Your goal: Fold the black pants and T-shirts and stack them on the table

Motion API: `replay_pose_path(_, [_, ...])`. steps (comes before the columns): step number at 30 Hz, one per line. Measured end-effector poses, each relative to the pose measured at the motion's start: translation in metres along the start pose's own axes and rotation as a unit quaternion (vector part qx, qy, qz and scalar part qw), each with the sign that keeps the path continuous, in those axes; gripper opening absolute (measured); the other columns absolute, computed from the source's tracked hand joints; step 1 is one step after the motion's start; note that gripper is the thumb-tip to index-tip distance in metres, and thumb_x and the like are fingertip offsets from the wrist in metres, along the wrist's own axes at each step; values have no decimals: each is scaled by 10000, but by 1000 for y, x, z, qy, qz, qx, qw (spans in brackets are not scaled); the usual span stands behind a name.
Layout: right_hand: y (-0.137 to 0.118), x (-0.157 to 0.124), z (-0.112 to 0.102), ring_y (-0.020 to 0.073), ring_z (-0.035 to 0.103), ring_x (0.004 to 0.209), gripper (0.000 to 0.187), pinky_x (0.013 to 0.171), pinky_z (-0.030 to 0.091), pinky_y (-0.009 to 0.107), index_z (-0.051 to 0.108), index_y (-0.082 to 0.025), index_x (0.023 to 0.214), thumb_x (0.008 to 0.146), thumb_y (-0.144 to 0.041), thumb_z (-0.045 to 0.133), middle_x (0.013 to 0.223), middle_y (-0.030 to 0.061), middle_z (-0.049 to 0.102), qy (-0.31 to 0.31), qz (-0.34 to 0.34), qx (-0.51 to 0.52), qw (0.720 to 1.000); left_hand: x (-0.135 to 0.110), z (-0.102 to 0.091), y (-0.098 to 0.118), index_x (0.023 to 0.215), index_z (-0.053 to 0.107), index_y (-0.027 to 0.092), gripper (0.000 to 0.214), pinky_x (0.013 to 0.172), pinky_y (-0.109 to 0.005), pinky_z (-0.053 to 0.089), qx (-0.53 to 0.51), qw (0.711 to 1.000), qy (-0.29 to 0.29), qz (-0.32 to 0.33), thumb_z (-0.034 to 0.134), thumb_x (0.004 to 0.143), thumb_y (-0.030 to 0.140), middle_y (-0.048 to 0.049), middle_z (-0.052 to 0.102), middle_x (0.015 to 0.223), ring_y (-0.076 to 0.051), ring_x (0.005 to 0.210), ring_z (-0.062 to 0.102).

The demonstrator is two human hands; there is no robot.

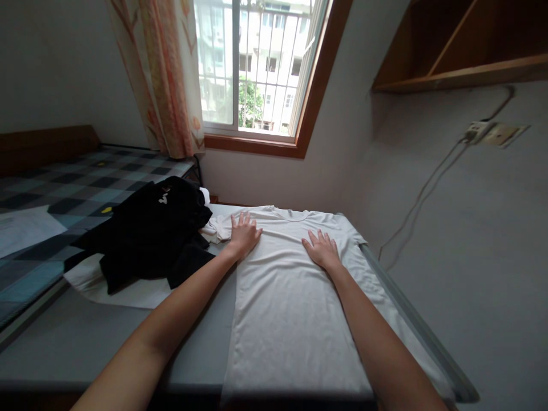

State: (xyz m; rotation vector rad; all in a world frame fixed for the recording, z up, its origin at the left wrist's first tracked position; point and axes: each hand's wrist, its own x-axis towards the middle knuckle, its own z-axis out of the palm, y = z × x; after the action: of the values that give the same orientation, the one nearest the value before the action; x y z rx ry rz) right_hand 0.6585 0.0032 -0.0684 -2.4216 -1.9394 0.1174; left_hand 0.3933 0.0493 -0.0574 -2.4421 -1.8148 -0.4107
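A white T-shirt (291, 319) lies spread on the grey table (201, 337), its collar toward the window and its lower edge at the table's near edge. My left hand (245, 233) rests flat near the shirt's left shoulder, fingers spread. On the right side of the chest, my right hand (322, 249) also lies flat with its fingers apart. Small wrinkles run across the cloth between and below the hands. Part of the shirt's right side is hidden under my right forearm.
Black clothing (149, 234) is heaped left of the shirt, over a white sheet-like piece (128, 291). Beyond it is a bed with a checked cover (55, 177) and paper (25, 228). A wall with a cord (422, 200) borders the table's right; a wooden shelf (462, 74) hangs above.
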Motion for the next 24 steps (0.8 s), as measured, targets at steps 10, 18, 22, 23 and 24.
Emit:
replay_pose_path(10, [0,0,0,324,164,1481,689,1168,141,505,285,-253,1550,967,-612,207,1624,123,194,1,-2,3,1000,-5,11,14,1492,378,289,727,1096,-708,61,-39,995,-93,10,331,887,689,-111,244,1606,-483,1444,126])
replay_pose_path(18, [0,-2,0,320,151,1485,682,1173,133,507,272,-252,1553,971,-602,203,1627,122,184,-2,0,-1,1000,-4,6,9,1527,310,327,789,1075,-741,23,-39,992,-119,7,280,860,746,-87,190,1625,-511,1443,71])
replay_pose_path(22, [-1,-5,-1,320,157,1485,676,1173,139,501,282,-256,1550,973,-600,204,1625,124,189,1,0,1,1000,-5,7,8,1531,300,332,786,1085,-728,15,-34,993,-115,6,266,864,746,-77,181,1628,-498,1449,65])
replay_pose_path(23, [-1,-6,-1,319,156,1485,675,1172,142,500,285,-255,1549,973,-599,203,1624,125,191,2,0,2,1000,-5,8,8,1533,293,334,783,1088,-724,12,-33,993,-116,6,263,866,743,-73,177,1630,-494,1451,62])
replay_pose_path(24, [-1,-6,-1,318,154,1485,674,1172,144,500,288,-254,1548,974,-597,202,1624,126,192,3,0,3,1000,-5,8,9,1535,287,335,779,1090,-721,10,-33,993,-117,7,259,870,739,-71,172,1631,-490,1453,59])
